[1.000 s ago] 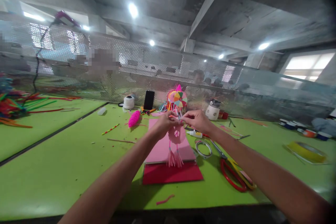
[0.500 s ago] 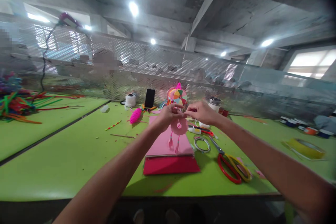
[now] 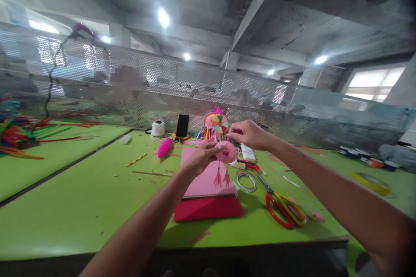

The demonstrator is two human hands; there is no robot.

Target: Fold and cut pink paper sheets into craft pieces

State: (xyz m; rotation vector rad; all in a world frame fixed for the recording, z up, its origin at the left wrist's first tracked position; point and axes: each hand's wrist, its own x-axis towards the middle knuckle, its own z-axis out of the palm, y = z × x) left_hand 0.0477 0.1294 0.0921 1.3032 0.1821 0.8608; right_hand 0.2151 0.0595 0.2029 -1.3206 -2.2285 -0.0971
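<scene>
A round pink pleated paper rosette, with two pink tassels hanging below it, is held up over a stack of pink sheets. My left hand is closed on the rosette's left edge, its fingertips pinched there. Just above the rosette, my right hand is closed in a pinch on what looks like a thin pink cord rising from its top. Behind the hands stands a colourful paper wheel with hanging strips, partly hidden.
Red-and-yellow-handled scissors, a tape roll and a glue bottle lie to the right. Left are a bright pink yarn bundle, a phone and a thread spool. A perforated screen runs behind.
My left hand has moved down from the top of the rosette to its left edge. The rosette now faces me more fully. My right hand stays above it, apart from the left.
</scene>
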